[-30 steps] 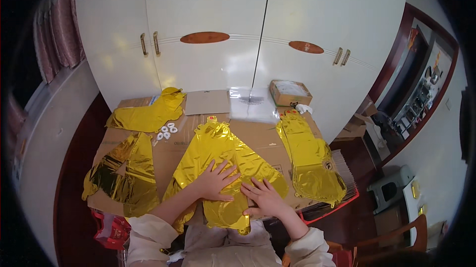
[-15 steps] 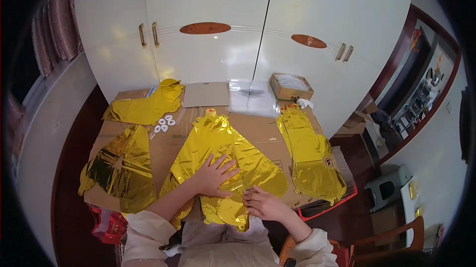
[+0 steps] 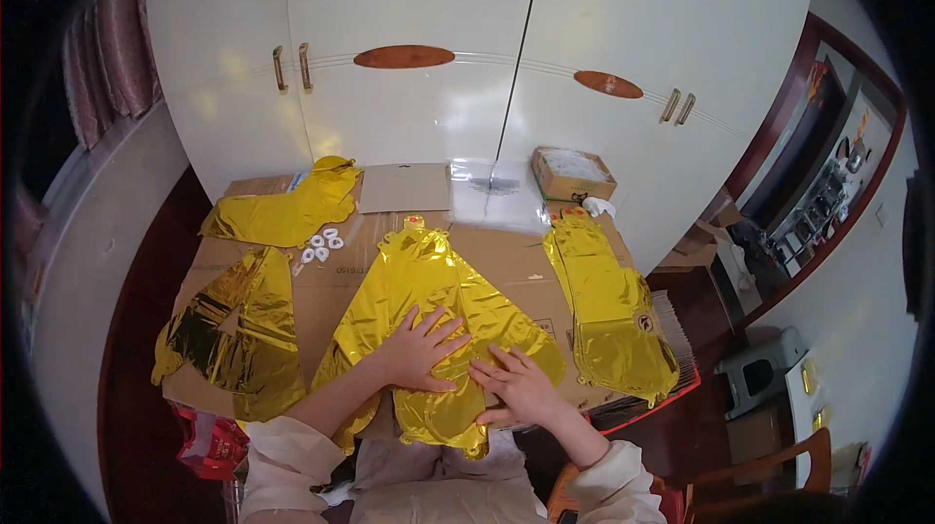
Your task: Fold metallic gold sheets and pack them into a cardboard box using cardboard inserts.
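Both palms flat on gold foil (image 3: 429, 280), pinning it smooth against cardboard (image 3: 516, 256). Left hand (image 3: 417, 354) fingers splayed wide; right hand (image 3: 516, 390) fingers loosely spread, nothing pinched. More foil (image 3: 609, 305) right of fingertips.

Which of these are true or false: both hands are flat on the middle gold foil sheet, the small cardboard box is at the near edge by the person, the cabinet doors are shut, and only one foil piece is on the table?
1. Both hands press flat on the middle gold foil sheet. True: the left hand and right hand lie on it, fingers spread.
2. The small cardboard box sits at the near edge. False: it is at the far edge, by the white cabinet doors.
3. The cabinet doors are shut. True.
4. Only one foil piece is there. False: a foil pile at right and two more piles at left also lie on the cardboard-covered table.
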Motion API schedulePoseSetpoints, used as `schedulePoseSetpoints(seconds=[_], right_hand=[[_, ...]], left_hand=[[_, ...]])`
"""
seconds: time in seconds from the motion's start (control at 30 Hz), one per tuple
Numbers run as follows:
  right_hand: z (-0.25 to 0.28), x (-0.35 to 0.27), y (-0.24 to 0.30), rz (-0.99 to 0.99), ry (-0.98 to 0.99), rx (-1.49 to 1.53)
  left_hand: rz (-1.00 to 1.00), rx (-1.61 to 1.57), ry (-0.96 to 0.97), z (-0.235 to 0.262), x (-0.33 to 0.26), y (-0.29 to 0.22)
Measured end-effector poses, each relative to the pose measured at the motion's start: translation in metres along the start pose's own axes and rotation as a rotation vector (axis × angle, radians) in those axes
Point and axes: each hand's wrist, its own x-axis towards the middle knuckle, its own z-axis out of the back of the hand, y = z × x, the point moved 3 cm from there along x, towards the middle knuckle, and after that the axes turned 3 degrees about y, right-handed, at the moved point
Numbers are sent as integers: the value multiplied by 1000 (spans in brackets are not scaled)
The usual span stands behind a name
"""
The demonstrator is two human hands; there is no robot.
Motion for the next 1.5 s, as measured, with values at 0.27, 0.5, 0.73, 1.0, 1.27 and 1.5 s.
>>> schedulePoseSetpoints(seconds=[0.27,0.5,0.73,1.0,1.27,1.5], right_hand=[[18,-8,18,-64,139,-139],[5,-34,-32,-302,-141,13],[2,-37,-33,-294,-101,-18],[6,-55,-11,-334,-108,-46],[21,-67,-17,-669,-303,-28],[4,-73,-44,-823,-307,220]], left_hand=[[5,2,-4,0,-2,1],[-3,6,-28,-1,-2,-1],[5,9,-15,-1,-4,-1],[-16,7,50,-1,-9,-13],[0,-16,56,0,-9,-11],[12,-18,111,0,-8,-11]])
